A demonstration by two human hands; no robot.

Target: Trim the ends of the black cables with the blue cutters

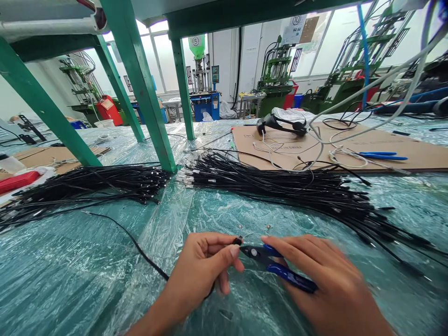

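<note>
My left hand pinches the end of a black cable between thumb and forefinger. The rest of that cable trails away to the left over the table. In my right hand is a pair of blue-handled cutting pliers, with fingers around the grips. The pliers' dark jaws reach the cable's tip at my left fingertips; whether they touch it I cannot tell. Just beyond my hands lies a large bundle of black cables, and a second cable bundle sits at the left.
Plastic film covers the green table. Green metal posts rise from it at left. A cardboard sheet holds a black headset, white cables and blue-handled pliers. Green machines stand behind.
</note>
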